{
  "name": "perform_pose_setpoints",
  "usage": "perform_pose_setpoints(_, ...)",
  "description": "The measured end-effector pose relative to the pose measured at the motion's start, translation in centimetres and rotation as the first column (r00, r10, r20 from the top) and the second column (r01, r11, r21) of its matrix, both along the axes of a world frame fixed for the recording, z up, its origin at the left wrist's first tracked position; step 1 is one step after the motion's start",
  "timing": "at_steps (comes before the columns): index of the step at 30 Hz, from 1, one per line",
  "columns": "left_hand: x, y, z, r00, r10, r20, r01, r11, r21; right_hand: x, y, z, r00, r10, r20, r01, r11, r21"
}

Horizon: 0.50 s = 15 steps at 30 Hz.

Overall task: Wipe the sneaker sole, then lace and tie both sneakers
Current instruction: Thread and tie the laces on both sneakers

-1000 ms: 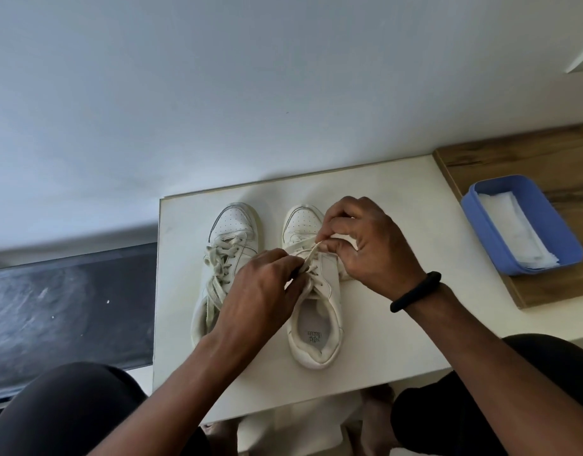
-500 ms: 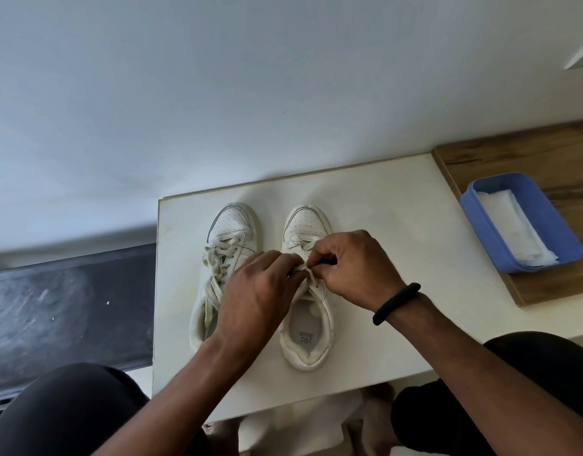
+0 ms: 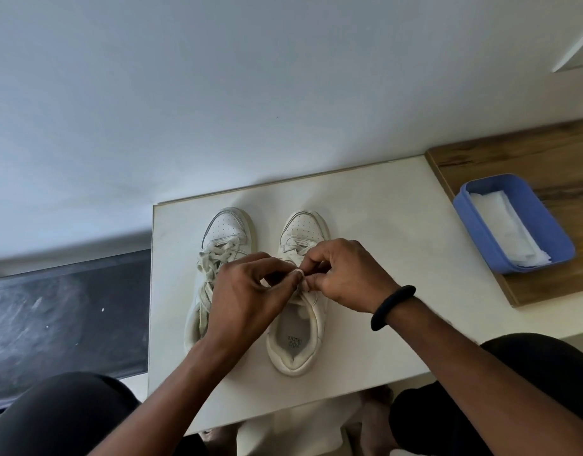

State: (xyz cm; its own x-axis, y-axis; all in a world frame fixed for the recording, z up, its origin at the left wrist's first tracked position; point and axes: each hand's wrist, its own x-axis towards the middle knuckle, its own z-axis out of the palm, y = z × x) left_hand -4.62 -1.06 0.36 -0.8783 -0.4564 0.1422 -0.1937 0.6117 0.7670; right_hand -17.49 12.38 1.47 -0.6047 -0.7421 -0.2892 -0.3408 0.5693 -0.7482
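The left sneaker (image 3: 227, 232) and the right sneaker (image 3: 303, 225) are sitting side by side on the desk (image 3: 382, 225), toes pointing toward the wall behind it, the left sneaker lying nearer the desk's left edge. The left grip (image 3: 250, 291) and the right grip (image 3: 346, 274) are meeting over the right sneaker's tongue, the 2 of them pinching a lace (image 3: 300, 273) between them. The left forearm is crossing above the left sneaker's heel. A board (image 3: 513, 159) is lying at the desk's right end, well apart from the sneakers. A tub (image 3: 559, 238) is resting on the board, with wipes (image 3: 504, 225) lying inside it.
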Motion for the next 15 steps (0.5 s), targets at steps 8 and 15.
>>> perform_pose_setpoints(8, -0.8, -1.4, 1.1, 0.917, -0.054, 0.395, -0.105, 0.923, 0.371, -0.7, 0.3, 0.4, 0.987, -0.144, -0.073, 0.148, 0.988, 0.047)
perform_pose_setpoints(15, -0.9, -1.8, 1.1, 0.898, -0.098, 0.43, -0.153, 0.845, 0.513, 2.0, 0.2, 2.0, 0.98, 0.082, -0.179, -0.061, 0.991, 0.122)
